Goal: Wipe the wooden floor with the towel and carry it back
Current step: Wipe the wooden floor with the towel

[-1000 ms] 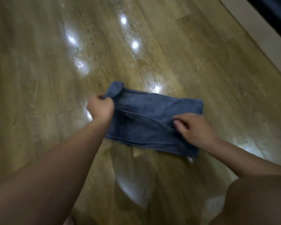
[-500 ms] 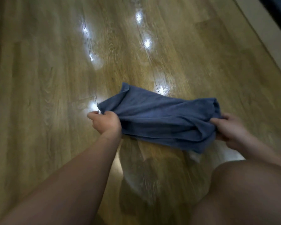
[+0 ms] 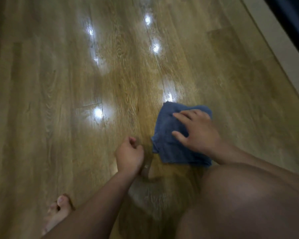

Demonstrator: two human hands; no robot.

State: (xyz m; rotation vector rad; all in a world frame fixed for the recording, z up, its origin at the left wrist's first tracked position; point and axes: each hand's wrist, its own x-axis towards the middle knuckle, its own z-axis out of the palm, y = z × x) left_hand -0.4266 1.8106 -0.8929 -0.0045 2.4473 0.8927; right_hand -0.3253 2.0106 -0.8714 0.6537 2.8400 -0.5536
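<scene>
A blue towel (image 3: 169, 133), folded into a compact square, lies flat on the glossy wooden floor (image 3: 59, 100) right of centre. My right hand (image 3: 197, 131) rests on top of it with fingers spread, palm pressing down. My left hand (image 3: 129, 154) hovers just left of the towel, apart from it, fingers loosely curled and holding nothing. The towel's near edge is partly hidden behind my right knee.
My bare right knee (image 3: 248, 195) fills the lower right and my bare left foot (image 3: 59, 211) stands at the lower left. A pale baseboard or sill (image 3: 283, 45) runs along the floor's right edge. Ceiling lights reflect as bright spots on the boards.
The towel, held stretched between both hands before, now lies folded smaller on the floor. My left hand let go of it; my right hand moved on top and lies flat.
</scene>
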